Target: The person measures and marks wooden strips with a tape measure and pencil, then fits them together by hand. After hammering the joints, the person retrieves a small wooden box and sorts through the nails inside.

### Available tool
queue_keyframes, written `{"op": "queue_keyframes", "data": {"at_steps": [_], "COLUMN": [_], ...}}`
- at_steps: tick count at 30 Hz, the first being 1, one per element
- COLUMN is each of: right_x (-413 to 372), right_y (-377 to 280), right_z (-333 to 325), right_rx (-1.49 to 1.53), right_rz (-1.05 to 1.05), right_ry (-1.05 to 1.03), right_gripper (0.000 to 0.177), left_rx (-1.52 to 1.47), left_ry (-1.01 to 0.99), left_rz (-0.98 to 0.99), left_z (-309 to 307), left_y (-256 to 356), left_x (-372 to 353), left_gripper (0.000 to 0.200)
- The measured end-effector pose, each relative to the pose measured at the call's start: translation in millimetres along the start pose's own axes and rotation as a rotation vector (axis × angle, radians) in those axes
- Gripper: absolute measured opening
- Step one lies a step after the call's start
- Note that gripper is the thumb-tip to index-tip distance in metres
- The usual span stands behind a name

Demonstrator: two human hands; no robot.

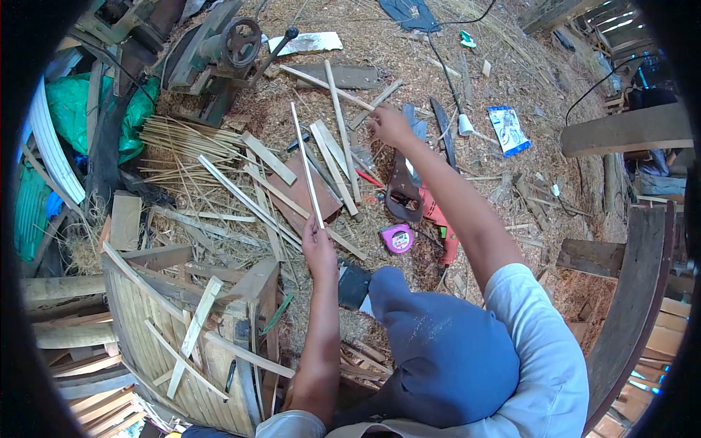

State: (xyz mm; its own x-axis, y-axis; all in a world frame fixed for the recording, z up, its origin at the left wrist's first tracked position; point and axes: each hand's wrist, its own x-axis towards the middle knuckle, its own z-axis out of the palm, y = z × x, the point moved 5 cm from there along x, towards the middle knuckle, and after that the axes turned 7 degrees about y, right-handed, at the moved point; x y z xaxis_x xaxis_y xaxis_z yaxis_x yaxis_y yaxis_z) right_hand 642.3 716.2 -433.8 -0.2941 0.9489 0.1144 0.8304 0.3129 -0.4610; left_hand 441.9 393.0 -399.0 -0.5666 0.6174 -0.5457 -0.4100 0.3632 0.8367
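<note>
My left hand [319,252] is closed around the lower end of a thin, pale wooden strip [305,157], which points up and away over the floor. My right hand [391,125] reaches forward, its fingers wrapped round the end of a wooden stick [325,84] that extends to the left. Between the hands lie more wooden strips [340,139] and a reddish-brown board [303,191]. A pink tape measure [397,238] rests on the floor below my right forearm. Beside it are a red power tool [437,212] and a dark handle with an opening [404,196], partly hidden.
Wood shavings cover the floor. A bundle of thin sticks [186,146] lies left, below a machine with a handwheel [241,41]. A wooden cabinet-like frame [161,314] stands at lower left with loose strips on it. A blue-white packet [509,131] and cables lie right; blue-grey cloth [453,358] fills the foreground.
</note>
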Motion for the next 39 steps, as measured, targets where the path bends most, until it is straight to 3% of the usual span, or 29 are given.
{"op": "queue_keyframes", "data": {"at_steps": [5,9,17,20,26,29,33,36,39], "right_x": [-10,-13,-17,-28,-59,-75,-75,-82,-94], "right_y": [1,-1,-17,-43,-84,-85,-63,-40,-56], "right_z": [8,-2,-30,-42,6,29,47,73,37], "right_rx": [-0.289,-0.196,0.012,-0.046,0.201,0.187,0.364,0.761,0.951], "right_rz": [-0.092,-0.085,-0.08,-0.248,0.146,0.089,0.281,0.44,0.562], "right_ry": [0.138,0.131,0.145,0.381,-0.301,-0.184,-0.257,-0.405,-0.377], "right_gripper": [0.011,0.01,0.011,0.012,0.033,0.037,0.037,0.027,0.023], "left_rx": [-0.014,-0.042,0.0,-0.009,-0.026,-0.027,0.02,0.027,0.019], "left_ry": [-0.012,0.021,-0.024,-0.025,0.004,-0.007,-0.003,-0.009,-0.014], "left_rz": [0.066,0.109,0.018,0.031,0.014,0.012,-0.003,0.038,0.024], "left_z": [3,6,-2,-2,0,-2,-7,-14,-10], "left_y": [-2,2,-2,-1,7,15,23,9,11], "left_x": [-2,-4,1,1,-1,-4,-6,6,4], "left_gripper": [0.046,0.046,0.047,0.048,0.048,0.049,0.05,0.049,0.049]}}
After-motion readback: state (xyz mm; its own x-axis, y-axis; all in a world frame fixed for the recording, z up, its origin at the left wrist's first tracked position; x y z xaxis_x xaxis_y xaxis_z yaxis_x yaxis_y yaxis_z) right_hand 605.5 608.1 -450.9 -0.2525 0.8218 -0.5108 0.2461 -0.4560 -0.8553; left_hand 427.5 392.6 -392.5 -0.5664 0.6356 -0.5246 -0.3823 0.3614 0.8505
